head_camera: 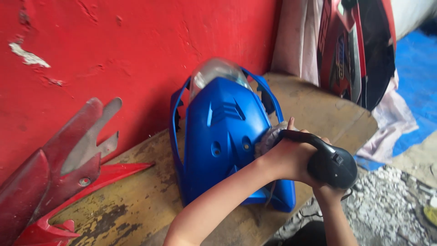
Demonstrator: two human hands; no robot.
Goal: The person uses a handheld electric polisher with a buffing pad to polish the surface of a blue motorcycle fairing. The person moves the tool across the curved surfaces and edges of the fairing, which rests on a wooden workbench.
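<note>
A blue plastic scooter fairing with a clear headlight lens at its far end is stood on a worn wooden surface, leaned against the red wall just beyond the hands. A black power polisher is gripped by both hands: the left hand is closed around its front handle, crossing in front of the fairing, and the right hand is wrapped under the motor body, mostly hidden behind it. A woolly buffing pad is pressed against the right flank of the fairing, touching the blue panel.

The fairing is judged to be light, thin-walled and somewhat flexible, with a glossy skin that is likely to be slippery. Because it is only propped and not clamped, it can probably be pushed sideways or tipped by pad pressure. The open edges and the two side struts near the lens are judged the safest places to be held; the lens itself looks scratchable and brittle and is better left untouched. The polisher is judged heavier and rigid, best controlled with both handles held as shown.

To the left of the hands, red body panels are laid against the wall. Beyond the right hand, another red and black panel is leaned upright, with a pale cloth and a blue tarpaulin behind it. Gravel is seen below the right hand.
</note>
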